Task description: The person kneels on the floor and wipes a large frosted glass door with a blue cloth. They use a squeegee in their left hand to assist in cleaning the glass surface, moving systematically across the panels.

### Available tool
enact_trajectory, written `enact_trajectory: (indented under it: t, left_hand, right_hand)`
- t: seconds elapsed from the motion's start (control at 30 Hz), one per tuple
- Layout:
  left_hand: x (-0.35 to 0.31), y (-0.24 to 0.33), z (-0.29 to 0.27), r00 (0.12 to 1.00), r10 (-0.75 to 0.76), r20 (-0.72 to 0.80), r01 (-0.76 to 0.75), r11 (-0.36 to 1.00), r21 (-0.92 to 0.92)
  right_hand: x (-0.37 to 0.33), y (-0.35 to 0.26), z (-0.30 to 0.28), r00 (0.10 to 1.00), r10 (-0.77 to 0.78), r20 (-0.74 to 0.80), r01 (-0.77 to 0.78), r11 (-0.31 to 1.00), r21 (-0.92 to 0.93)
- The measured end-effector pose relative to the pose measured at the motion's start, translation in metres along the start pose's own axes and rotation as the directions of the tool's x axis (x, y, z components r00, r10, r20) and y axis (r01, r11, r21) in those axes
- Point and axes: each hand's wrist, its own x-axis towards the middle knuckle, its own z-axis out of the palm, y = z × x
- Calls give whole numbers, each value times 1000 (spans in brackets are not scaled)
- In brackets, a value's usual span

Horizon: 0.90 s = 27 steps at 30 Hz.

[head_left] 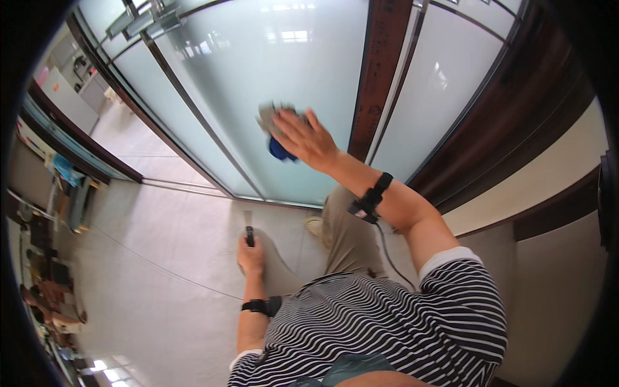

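My right hand (308, 138) lies with its fingers stretched over a cloth (281, 150), pressing it against the frosted glass panel (322, 77). Grey and dark blue parts of the cloth stick out past the fingers, a little smeared by motion. Lower down, my left hand (251, 256) is closed around the black handle of a scraper-like tool (249, 235). The tool's pale flat end points up toward the glass and stands apart from it; its exact shape is blurred.
A dark wooden post (380, 71) divides this panel from another glass panel (445, 71) on the right. Metal handles (145, 26) sit at the upper left. Beyond the open doorway shows a white cabinet (68, 103). Assorted items line the left wall; a thin cord (164, 269) crosses the floor.
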Motion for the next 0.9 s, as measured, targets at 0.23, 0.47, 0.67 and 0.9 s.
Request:
enact_trajectory:
  t: [0.23, 0.47, 0.67, 0.9]
  left_hand:
    - [0, 13, 0, 998, 54, 23, -53, 996, -66]
    - [0, 11, 4, 999, 47, 21, -49, 996, 72]
    - [-6, 11, 3, 998, 50, 31, -53, 996, 75]
    - [-3, 2, 2, 998, 55, 29, -56, 997, 61]
  right_hand:
    - [-86, -11, 5, 936, -142, 322, 118, 989, 95]
    - [77, 78, -78, 956, 223, -188, -246, 964, -105]
    - [37, 57, -53, 962, 220, -160, -224, 974, -14]
    - [-123, -25, 14, 979, -110, 174, 89, 988, 123]
